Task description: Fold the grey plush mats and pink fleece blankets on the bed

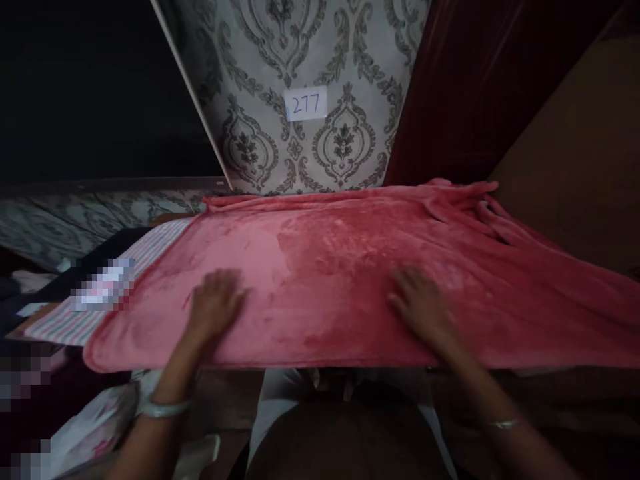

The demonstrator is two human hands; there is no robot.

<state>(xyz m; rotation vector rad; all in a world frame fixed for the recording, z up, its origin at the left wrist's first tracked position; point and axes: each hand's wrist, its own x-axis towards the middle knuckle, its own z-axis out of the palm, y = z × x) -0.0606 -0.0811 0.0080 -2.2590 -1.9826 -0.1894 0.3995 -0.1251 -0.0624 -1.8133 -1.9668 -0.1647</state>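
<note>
Pink-red plush blanket (pixel 320 300) lies spread across the brown surface (pixel 37 316), bunched at its far right; we rest our left hand (pixel 216 303) and right hand (pixel 420 300) palm-down on it, each grip apart

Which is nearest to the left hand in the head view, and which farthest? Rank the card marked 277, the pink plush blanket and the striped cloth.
From the left hand:
1. Pink plush blanket, directly beneath it.
2. Striped cloth, off to the left.
3. Card marked 277, ahead, on the patterned wallpaper.
</note>
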